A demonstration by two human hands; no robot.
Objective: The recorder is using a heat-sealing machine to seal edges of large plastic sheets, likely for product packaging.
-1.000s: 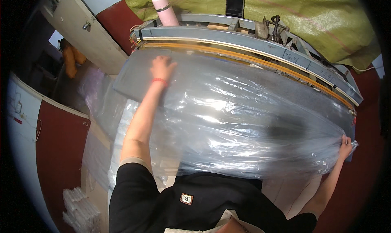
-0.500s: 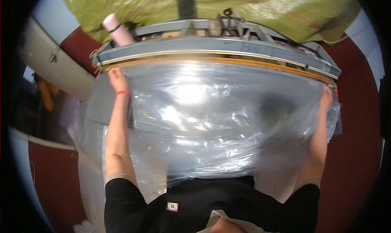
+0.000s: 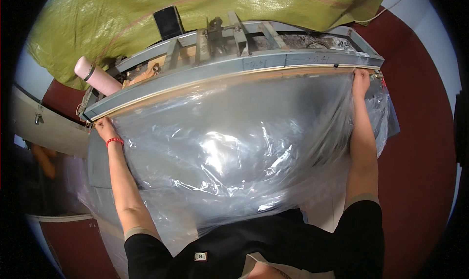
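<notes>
A large sheet of clear plastic film (image 3: 215, 157) spreads between my arms, its far edge along the jaw of a long grey metal frame (image 3: 205, 73) that looks like a bar sealer. At the frame's left end, my left hand (image 3: 105, 128) is closed on the film's corner. Near the right end, my right hand (image 3: 361, 85) pinches the film against the pale strip under the frame's front beam. Folds run down from the right hand, and loose film bunches outside that forearm. The fingertips of both hands are partly hidden.
A pink bottle (image 3: 97, 77) leans at the frame's left end. Behind the frame stand a dark phone-like slab (image 3: 168, 23) and a yellow-green woven sheet (image 3: 117, 10). To the left is a pale cabinet door (image 3: 44, 113); dark red floor (image 3: 415, 132) lies right.
The view has turned, so the frame now slants up to the right. My right hand has moved inward from the film's right edge, and the film there is more creased. My left hand stays at the left end.
</notes>
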